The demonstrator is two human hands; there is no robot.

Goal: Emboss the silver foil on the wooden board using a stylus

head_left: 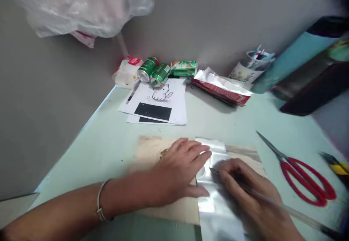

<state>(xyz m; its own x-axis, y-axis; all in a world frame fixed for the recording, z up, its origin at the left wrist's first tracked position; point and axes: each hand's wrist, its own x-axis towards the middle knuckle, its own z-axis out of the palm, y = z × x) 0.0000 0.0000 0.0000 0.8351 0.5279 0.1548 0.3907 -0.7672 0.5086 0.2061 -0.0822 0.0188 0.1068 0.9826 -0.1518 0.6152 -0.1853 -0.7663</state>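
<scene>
silver sheet runs off bottom edge; board partly under left hand. thin tool in right hand blurred, unidentifiable. teal cylinder at far right corner of tabletop smeared.

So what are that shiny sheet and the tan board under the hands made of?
The shiny sheet looks like thin metal, perhaps aluminium: silvery, mirror-like glare. The board looks like pale wood or plywood: matte, tan. The right hand holds a thin tool on the sheet.
</scene>
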